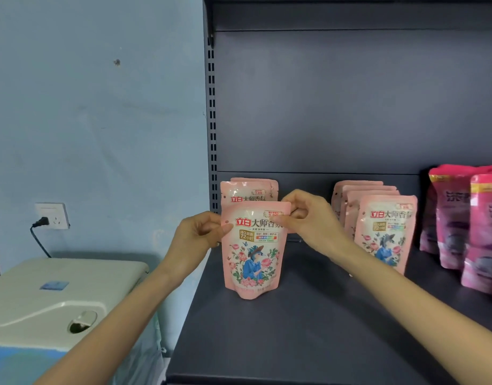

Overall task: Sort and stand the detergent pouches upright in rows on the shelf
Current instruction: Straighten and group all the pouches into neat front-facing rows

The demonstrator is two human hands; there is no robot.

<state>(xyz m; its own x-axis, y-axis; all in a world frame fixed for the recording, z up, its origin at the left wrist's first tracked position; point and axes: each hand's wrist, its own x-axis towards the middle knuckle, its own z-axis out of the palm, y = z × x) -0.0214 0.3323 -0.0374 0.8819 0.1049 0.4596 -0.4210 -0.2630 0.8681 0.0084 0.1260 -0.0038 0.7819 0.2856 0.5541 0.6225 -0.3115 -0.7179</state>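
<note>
Wall socket [51,215]: well left of the left hand, with a black plug in it.
White appliance [58,290]: stood below and left of the left forearm.
Left hand [196,234]: pinched the front pouch's upper left edge, thumb on its face.
Front pouch [253,259]: upright between the two hands, its base apparently resting on the dark shelf [308,343].
Back pouches [249,190]: two matching pink ones stood just behind it, beyond both hands.
Right hand [306,218]: pinched the front pouch's upper right corner.
Pink row [383,229]: four upright pouches, one behind another, just right of the right hand.
Magenta pouches [461,223]: stood farther right, well apart from that hand.
</note>
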